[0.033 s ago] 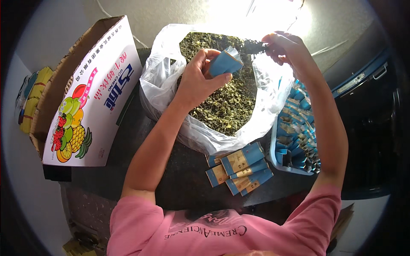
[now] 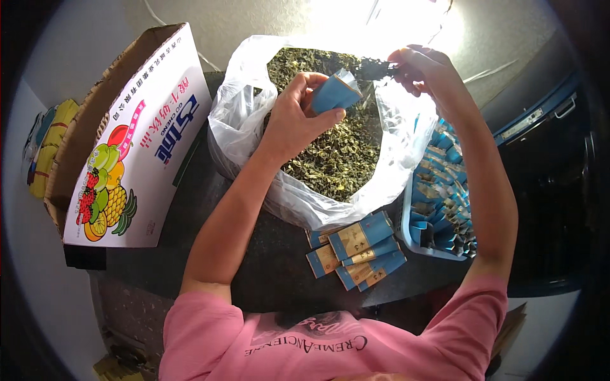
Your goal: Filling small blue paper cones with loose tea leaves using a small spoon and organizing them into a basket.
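My left hand is closed around a small blue paper packet, tilted, with a clear liner showing at its open top. To its right, my right hand pinches a dark, ragged clump of dried leaves near the packet's mouth. Both hands are over a white plastic bag, whose rim is spread wide. Loose green-brown dried leaves fill it. Several flat blue-and-tan packets lie overlapping in front of the bag.
A light-blue plastic basket full of upright blue packets stands right of the bag, partly behind my right forearm. On the left, an open white cardboard carton with fruit pictures leans over the dark table. Yellow bundles sit beyond it.
The dark clump at my right fingertips is very slightly farther left. Otherwise no visible difference.
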Demonstrator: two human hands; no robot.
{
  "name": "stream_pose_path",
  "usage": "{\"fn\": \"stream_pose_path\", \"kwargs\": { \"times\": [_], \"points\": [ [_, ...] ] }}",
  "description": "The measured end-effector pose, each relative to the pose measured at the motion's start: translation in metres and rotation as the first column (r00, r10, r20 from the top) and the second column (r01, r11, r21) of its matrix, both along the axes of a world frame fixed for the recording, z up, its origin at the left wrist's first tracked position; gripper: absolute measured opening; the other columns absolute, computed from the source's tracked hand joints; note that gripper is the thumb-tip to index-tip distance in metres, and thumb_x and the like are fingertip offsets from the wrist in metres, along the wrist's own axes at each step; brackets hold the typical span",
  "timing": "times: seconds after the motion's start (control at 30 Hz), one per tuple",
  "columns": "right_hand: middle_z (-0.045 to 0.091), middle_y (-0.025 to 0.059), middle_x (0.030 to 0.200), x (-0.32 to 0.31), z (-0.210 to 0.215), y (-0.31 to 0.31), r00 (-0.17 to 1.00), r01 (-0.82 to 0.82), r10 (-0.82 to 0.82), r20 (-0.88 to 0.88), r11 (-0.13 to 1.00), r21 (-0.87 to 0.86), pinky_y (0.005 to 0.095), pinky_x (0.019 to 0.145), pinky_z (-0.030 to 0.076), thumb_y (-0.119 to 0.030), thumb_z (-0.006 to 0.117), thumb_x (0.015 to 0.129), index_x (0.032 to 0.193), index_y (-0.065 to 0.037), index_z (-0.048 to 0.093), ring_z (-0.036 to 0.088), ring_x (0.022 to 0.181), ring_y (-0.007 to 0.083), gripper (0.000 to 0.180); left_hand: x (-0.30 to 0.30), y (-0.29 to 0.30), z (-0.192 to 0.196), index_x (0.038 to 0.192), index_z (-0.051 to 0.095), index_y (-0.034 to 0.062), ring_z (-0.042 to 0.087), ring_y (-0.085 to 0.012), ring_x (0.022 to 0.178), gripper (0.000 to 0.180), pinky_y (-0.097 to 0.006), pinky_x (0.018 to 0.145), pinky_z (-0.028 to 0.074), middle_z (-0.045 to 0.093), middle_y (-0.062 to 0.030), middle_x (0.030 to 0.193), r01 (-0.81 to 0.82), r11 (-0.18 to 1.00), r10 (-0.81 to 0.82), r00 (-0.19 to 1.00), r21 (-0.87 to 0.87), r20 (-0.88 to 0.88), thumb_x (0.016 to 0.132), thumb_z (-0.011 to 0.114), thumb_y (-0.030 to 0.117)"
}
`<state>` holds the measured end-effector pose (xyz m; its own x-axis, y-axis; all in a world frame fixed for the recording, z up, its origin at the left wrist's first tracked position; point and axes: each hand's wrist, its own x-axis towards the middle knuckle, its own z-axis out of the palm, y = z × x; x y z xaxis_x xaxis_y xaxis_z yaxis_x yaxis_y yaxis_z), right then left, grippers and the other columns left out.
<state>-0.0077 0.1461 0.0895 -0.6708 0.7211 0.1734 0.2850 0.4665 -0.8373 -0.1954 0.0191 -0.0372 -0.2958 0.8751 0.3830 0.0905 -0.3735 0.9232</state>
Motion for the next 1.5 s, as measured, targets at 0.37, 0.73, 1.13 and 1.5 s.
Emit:
{"fn": "stream_pose_path", "kwargs": {
  "times": [0.37, 0.73, 1.13, 1.5],
  "points": [
    [0.068, 0.0103, 0.097, -0.014, -0.001, -0.043, 0.994, -0.105, 0.093, 0.060, 0.624, 0.774, 0.0297, 0.072, 0.051, -0.011, 0.051, 0.097, 0.109, -0.004, 0.067, 0.063, 0.078, 0.0157, 0.021, -0.003, 0.001, -0.004, 0.119, 0.052, 0.0024, 0.063, -0.0112, 0.083, 0.050, -0.026, 0.073, 0.053, 0.064, -0.0077, 0.094, -0.011, 1.000, 0.011, 1.000, 0.024, 0.001, 0.077, 0.078, 0.012],
    [0.065, 0.0136, 0.077, -0.030, -0.109, 0.011, 0.931, -0.104, 0.055, 0.360, 0.988, 0.118, 0.0358, 0.070, 0.051, -0.022, 0.053, 0.090, 0.088, -0.002, 0.068, 0.065, 0.070, 0.0214, 0.025, -0.002, 0.005, -0.009, 0.118, 0.053, 0.0020, 0.060, -0.0101, 0.079, 0.052, -0.026, 0.070, 0.051, 0.062, -0.0063, 0.091, 0.000, 0.998, 0.000, 1.000, 0.066, -0.001, 0.075, 0.080, 0.014],
    [0.064, 0.0017, 0.080, -0.011, -0.045, 0.012, 0.984, 0.028, 0.023, 0.174, 0.959, -0.282, 0.0212, 0.058, 0.044, -0.033, 0.058, 0.093, 0.103, -0.006, 0.067, 0.056, 0.069, 0.0077, 0.030, -0.003, 0.003, -0.006, 0.119, 0.054, 0.0026, 0.062, -0.0119, 0.082, 0.053, -0.027, 0.072, 0.053, 0.062, -0.0077, 0.092, 0.014, 0.998, -0.015, 1.000, 0.055, 0.023, 0.075, 0.080, 0.016],
    [0.058, 0.0006, 0.072, -0.001, 0.016, -0.016, 0.996, 0.008, -0.007, 0.088, 1.000, -0.015, 0.0216, 0.051, 0.034, -0.023, 0.056, 0.092, 0.104, -0.002, 0.065, 0.044, 0.055, 0.0060, 0.026, -0.003, 0.000, -0.003, 0.120, 0.055, 0.0034, 0.060, -0.0109, 0.081, 0.053, -0.026, 0.073, 0.052, 0.060, -0.0061, 0.093, -0.004, 1.000, 0.004, 1.000, -0.013, -0.003, 0.076, 0.080, 0.018]
  ]
}}
